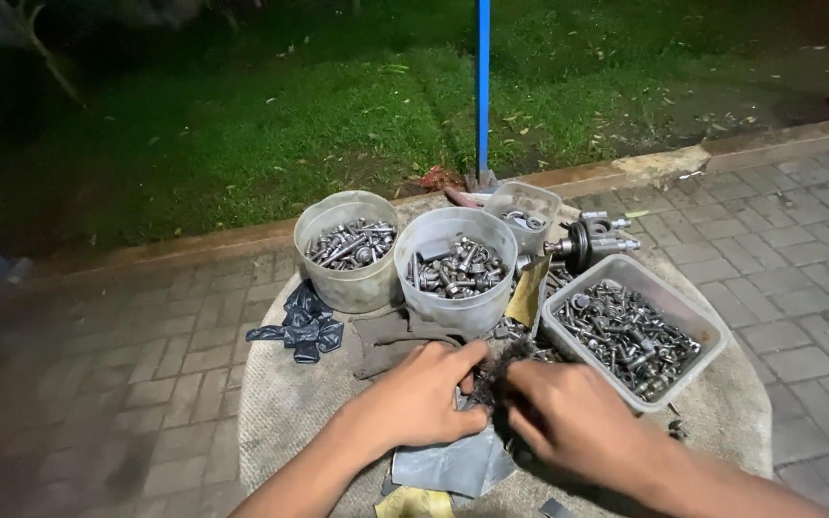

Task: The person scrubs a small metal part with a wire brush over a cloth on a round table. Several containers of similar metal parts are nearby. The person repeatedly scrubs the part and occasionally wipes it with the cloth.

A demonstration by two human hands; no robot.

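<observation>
My left hand (421, 395) and my right hand (573, 417) meet over a dark pile of small metal parts (493, 372) at the middle of a round cloth-covered table (285, 412). Both hands have their fingers curled into the pile; whether either pinches a part is hidden. A grey plastic sheet (448, 465) lies under my left hand. Just beyond stand two round plastic tubs of bolts, the left tub (347, 251) and the middle tub (456, 269). A rectangular clear box of bolts and nuts (633, 331) sits right of my right hand.
A smaller clear tub (522, 213) and a dark metal machine part (587, 245) stand at the table's back. A crumpled black bag (301, 324) and a brown rag (390, 338) lie left of centre. A blue pole (483, 91) rises from the kerb; grass lies beyond, paving bricks around.
</observation>
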